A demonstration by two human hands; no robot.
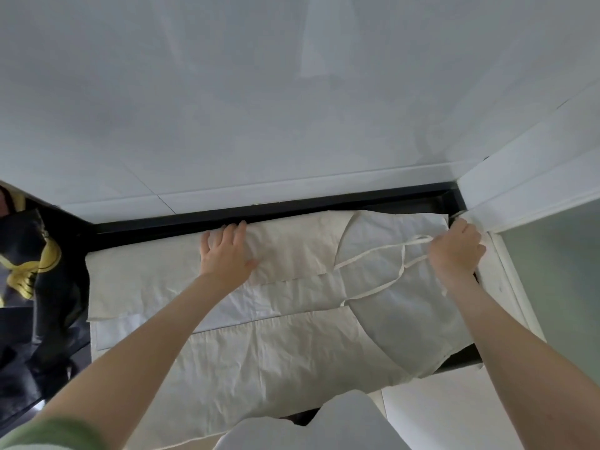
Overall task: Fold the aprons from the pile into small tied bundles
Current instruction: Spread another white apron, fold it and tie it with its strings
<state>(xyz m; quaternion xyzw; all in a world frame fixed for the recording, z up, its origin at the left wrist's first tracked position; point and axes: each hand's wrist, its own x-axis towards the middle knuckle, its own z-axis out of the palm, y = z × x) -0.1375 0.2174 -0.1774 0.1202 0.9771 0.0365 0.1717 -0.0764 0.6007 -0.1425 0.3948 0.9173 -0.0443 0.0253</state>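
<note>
Green sleeve [48,431] and a pale rounded bit of white cloth [311,423] sit closest to the lens, what the cloth belongs to unclear; beyond them the cream apron [259,345] lies spread on the black surface [292,207], long axis running left to right, side flaps already turned in lengthwise, bib end to the right; left hand [227,251] lies flat on the far flap near the back edge, fingers [234,230] straight and holding nothing, just pressing the cloth down; right hand [454,251] is at the bib end, fingers [462,227] curled round the ties [383,258], which loop back leftward across the bib; likely next fold runs along the long axis from the bib end toward the left, so the right hand is the nearer one to lead it; crumpled dark fabric [22,254] with a yellow print sits at far left, print not readable; no brands or labels legible anywhere; white wall [292,92] behind.
</note>
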